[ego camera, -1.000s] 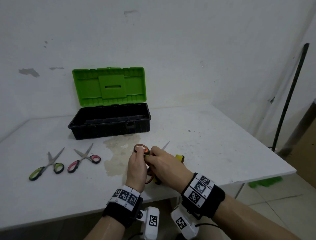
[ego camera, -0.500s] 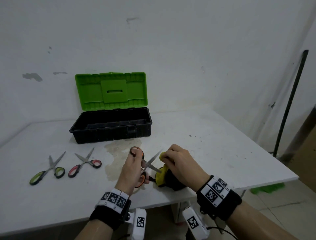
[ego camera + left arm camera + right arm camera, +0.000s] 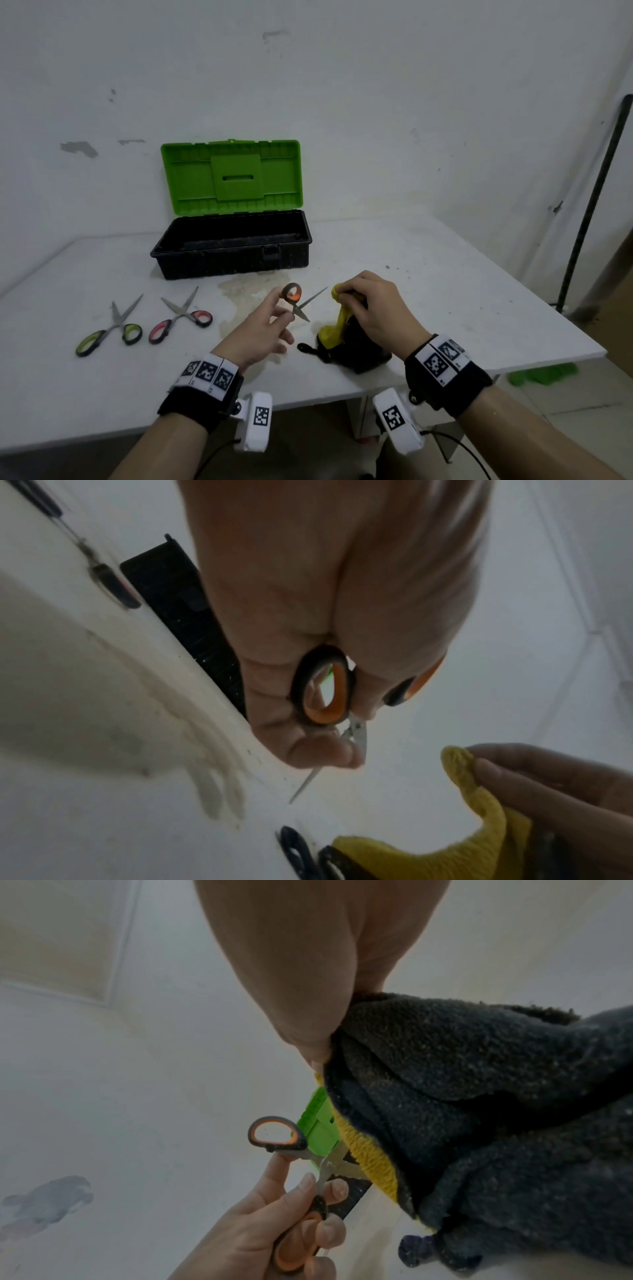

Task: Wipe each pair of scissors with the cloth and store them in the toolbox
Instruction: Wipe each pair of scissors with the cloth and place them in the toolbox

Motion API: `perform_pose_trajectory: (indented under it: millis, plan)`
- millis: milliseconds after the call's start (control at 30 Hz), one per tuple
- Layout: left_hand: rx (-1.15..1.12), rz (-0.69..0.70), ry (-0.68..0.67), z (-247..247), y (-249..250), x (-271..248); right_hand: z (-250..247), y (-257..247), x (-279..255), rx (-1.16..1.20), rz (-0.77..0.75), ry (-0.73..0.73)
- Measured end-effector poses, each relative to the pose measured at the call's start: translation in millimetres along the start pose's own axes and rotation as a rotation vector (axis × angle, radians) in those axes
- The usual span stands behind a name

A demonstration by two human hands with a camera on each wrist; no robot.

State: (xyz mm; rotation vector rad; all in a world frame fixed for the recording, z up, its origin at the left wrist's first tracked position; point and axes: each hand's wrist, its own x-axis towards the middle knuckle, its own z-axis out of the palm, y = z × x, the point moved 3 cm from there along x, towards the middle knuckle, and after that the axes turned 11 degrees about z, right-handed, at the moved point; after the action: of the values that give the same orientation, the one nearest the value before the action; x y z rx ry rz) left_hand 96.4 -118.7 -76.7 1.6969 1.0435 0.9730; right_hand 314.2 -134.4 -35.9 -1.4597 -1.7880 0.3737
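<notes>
Looking down from the head view, the left hand (image 3: 265,323) pinches the orange-handled scissors (image 3: 297,301) near the pivot, blades spread apart above the table (image 3: 445,274). The right hand (image 3: 371,308) grips the yellow-and-dark cloth (image 3: 337,325) just beside the blade tip, apparently not touching it. The open toolbox (image 3: 233,253) sits behind; green-handled scissors (image 3: 113,325) and pink-handled scissors (image 3: 181,317) lie well apart to the left.

The left wrist view shows fingers curled round the scissors' handle loops and pivot, the cloth's yellow edge nearby.

The right wrist view shows the cloth bunched in curled fingers. With blades spread, a careless wipe could snag the cloth or nick a finger.
</notes>
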Motion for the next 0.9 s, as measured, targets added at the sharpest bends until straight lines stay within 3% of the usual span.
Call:
perform_pose_trajectory:
  millis: [133, 433, 600, 800, 900]
  plan:
    - [0.221, 0.075, 0.081, -10.0, -4.7, 2.7, 4.2, 6.7, 5.8, 0.074, 0.069, -0.007]
    - [0.201, 0.055, 0.227, -22.4, -9.1, 8.2, 19.4, 16.4, 22.8, 0.466, 0.382, -0.171]
    - [0.043, -0.007, 0.233, -25.0, -12.0, 8.8, 11.8, 6.4, 25.5, 0.486, 0.286, -0.199]
    - [0.045, 0.019, 0.196, -18.8, -5.1, 9.2, 1.1, -12.8, 22.2, 0.041, 0.049, -0.111]
    - [0.025, 0.019, 0.163, -9.7, -1.3, 10.6, 14.2, -23.8, 16.2, -0.025, -0.088, -0.095]
